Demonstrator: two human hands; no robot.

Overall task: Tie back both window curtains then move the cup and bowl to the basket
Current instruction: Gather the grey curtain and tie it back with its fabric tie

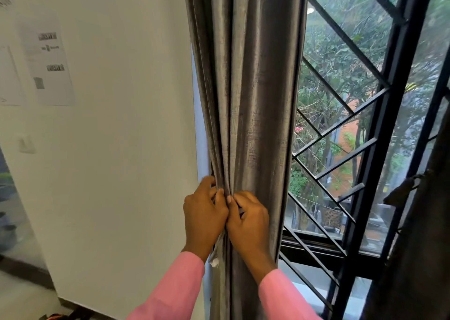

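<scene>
White wall [109, 149] w/ taped papers [52, 63] spreads left of the fingers. Barred window [353, 137] is to their right. Grey curtain [253, 100], gathered in folds, hangs above & below them. Second dark curtain [414, 234] far right, already tied. Left hand [203, 216] & right hand [248, 224] touch; fingers [220, 195] curled narrow, pinching the gathered folds. A light strip [215, 254] dangles under left-hand fingers.
</scene>
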